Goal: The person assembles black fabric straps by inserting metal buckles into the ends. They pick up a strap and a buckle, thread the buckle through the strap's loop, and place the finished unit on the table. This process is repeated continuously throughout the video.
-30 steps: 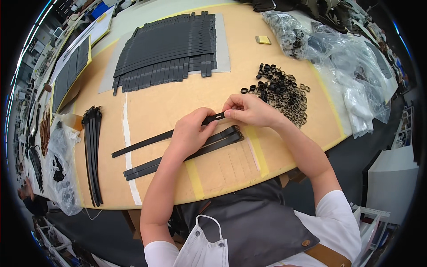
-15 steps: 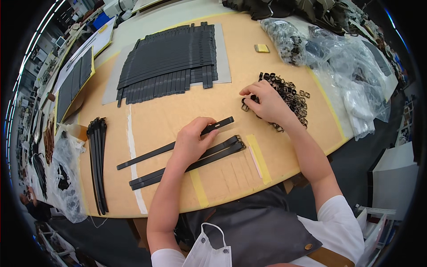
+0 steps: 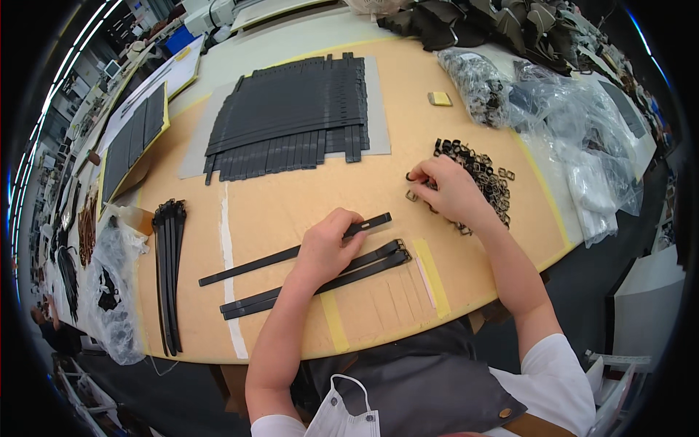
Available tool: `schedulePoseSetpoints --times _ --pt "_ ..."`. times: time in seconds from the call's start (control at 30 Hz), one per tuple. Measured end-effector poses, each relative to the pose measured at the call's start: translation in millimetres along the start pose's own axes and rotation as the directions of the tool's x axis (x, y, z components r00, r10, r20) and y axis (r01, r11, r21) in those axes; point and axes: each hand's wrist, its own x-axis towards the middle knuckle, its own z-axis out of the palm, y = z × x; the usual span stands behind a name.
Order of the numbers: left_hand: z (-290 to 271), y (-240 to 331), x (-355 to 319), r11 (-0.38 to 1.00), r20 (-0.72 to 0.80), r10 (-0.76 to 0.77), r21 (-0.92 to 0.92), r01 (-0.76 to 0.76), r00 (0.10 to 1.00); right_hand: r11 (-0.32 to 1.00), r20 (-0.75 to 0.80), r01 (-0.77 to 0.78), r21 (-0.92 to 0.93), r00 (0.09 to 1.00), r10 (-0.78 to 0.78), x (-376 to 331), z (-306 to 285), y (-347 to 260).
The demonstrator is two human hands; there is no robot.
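My left hand (image 3: 328,244) rests on a long black strap (image 3: 251,264) lying across the tan work surface (image 3: 277,197), fingers pinching it near its right end. Two more black straps with metal buckles (image 3: 368,261) lie just below that hand. My right hand (image 3: 450,191) reaches into a pile of small dark metal rings (image 3: 489,178), fingertips pinching at one on the pile's left edge. Whether a ring is lifted I cannot tell.
A broad row of black straps (image 3: 291,116) lies on a grey mat at the back. A bundle of black straps (image 3: 169,273) lies at the left edge. Clear plastic bags (image 3: 575,124) crowd the right. A small yellow block (image 3: 439,98) sits behind the rings.
My right hand left the strap end and moved right to the ring pile. My left hand stays pressed on the strap.
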Motion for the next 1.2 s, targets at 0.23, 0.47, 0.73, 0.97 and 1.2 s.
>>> schedulePoseSetpoints --times 0.23,0.47,0.73,0.97,1.2 --pt "-3.5 5.4 2.1 0.998 0.031 -0.02 0.054 0.019 0.999 0.992 -0.006 0.086 0.092 0.996 -0.086 -5.5 20.6 12.9" --pt "-0.4 3.3 2.5 0.999 0.012 -0.033 0.016 0.033 0.999 0.944 -0.006 0.134 0.303 0.99 -0.139 -1.6 24.4 -1.3" --pt "-2.8 -2.0 2.5 0.998 0.014 -0.045 0.034 0.045 0.999 0.953 0.016 0.175 0.247 0.983 -0.185 -0.6 24.4 8.6" --pt "-10.0 -1.4 2.6 0.992 0.044 -0.122 0.034 0.12 0.992 0.964 -0.018 0.142 0.223 0.99 -0.142 -2.9 43.4 -11.1" --pt "-11.8 -3.2 2.4 0.997 -0.003 -0.08 0.017 0.08 0.997 0.978 0.081 0.049 0.203 0.995 -0.066 -2.5 54.8 -24.8"
